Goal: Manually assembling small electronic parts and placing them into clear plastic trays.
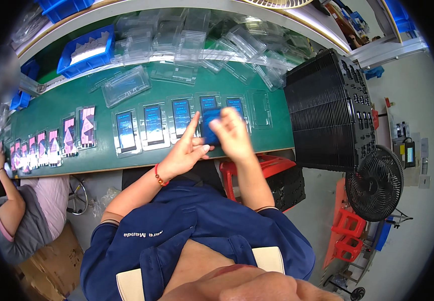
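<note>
A dark blue, phone-sized screen panel (pixel 209 126) is held just above the green bench, in front of a row of plastic trays. My left hand (pixel 184 150) steadies its left and lower edge, the index finger stretched upward and the thumb near the bottom. My right hand (pixel 233 131) is closed at the panel's right side, its fingertips bent over the face; motion blurs it slightly. Behind stand clear trays with blue-lit phone screens, among them one at the left end (pixel 125 129), one beside it (pixel 154 123) and one nearer my hands (pixel 182 116).
Clear empty trays (pixel 189 45) lie piled at the back. A blue bin (pixel 87 52) stands back left. Pink-patterned screens (pixel 69 135) line the left, near a co-worker (pixel 21 210). Black stacked racks (pixel 322 115) and a fan (pixel 375 183) stand right; a red stool (pixel 262 173) is below the bench edge.
</note>
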Demonstrator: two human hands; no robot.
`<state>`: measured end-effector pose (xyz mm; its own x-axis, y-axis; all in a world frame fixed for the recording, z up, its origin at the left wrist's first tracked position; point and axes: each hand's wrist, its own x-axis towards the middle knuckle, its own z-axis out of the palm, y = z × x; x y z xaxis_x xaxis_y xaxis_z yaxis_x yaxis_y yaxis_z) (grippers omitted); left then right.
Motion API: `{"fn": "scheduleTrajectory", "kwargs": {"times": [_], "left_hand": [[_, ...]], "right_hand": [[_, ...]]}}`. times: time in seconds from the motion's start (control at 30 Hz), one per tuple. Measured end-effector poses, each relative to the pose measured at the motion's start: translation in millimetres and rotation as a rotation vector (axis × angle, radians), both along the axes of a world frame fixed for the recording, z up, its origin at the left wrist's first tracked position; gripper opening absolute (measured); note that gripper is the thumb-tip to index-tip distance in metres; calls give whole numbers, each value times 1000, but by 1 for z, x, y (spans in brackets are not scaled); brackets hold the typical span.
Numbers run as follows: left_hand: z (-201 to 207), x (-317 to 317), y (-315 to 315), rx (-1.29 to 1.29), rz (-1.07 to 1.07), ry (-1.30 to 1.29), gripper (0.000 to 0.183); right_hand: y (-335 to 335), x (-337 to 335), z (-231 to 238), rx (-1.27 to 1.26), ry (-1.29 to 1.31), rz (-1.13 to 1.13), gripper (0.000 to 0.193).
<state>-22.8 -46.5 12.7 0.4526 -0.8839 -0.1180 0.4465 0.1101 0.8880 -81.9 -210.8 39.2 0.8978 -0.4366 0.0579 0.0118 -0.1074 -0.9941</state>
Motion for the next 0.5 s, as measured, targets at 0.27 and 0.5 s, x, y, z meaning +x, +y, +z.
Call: {"fn": "scheduleTrajectory", "kwargs": {"times": [0.27,0.5], "left_hand": [[18,39,86,147,341,-206,55],[51,120,154,344,665,-702,22]], "right_hand": [[-155,-5,-41,-671,151,-441,27],[-110,-30,-51,-1024,304,-582,33]]}}
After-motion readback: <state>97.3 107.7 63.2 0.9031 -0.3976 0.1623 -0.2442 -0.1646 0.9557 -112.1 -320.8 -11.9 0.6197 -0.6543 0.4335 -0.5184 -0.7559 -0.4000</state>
